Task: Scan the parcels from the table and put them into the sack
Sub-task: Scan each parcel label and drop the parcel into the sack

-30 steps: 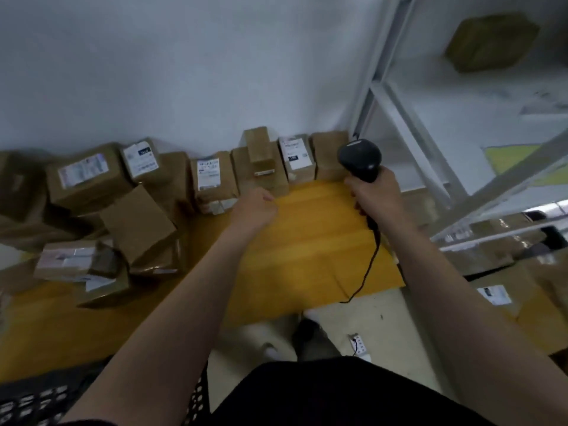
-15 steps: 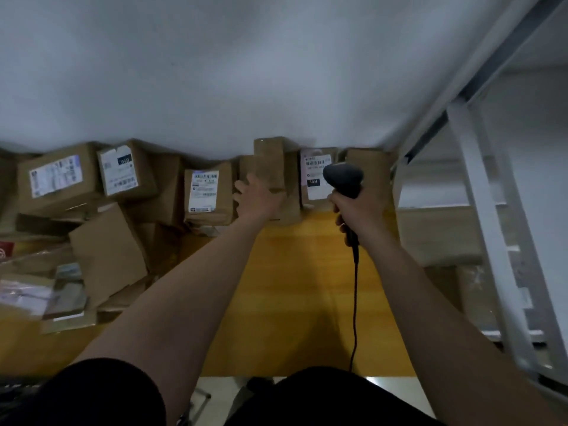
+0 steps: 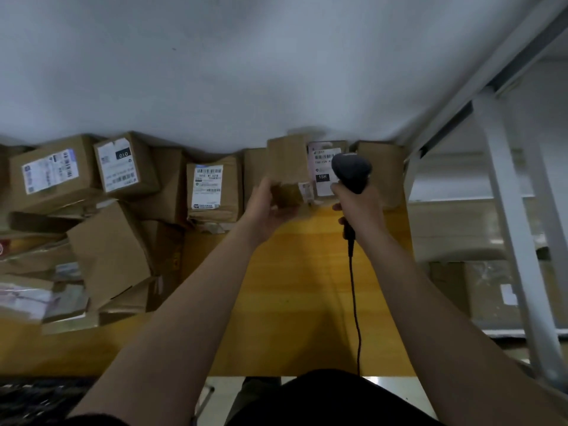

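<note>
The left hand (image 3: 270, 204) holds a small brown box (image 3: 287, 167) by its near end, with the thumb on one side and the fingers curled under it. The box is at the far edge of the yellow table (image 3: 292, 287), close to the far right corner. It looks a bit blurry, and I cannot tell if it touches the table.

The right hand (image 3: 361, 207) is wrapped tight round the handle of a black scanner (image 3: 352, 170). The scanner's head is just beside the small box, on its right. A thin black cable (image 3: 354, 287) hangs down from the handle over the table.

Right behind the scanner stands a parcel with a white label (image 3: 321, 179), against the white wall (image 3: 246, 72). A plain brown box (image 3: 384, 170) sits in the far right corner. To the left of the hands, another labelled parcel (image 3: 212, 187) stands at the far edge.

More boxes are piled up at the left end of the table. One has "010" on its label (image 3: 123, 164), and a big plain one (image 3: 107, 250) leans on the others. A white metal rack (image 3: 507, 210) stands to the right of the table.
</note>
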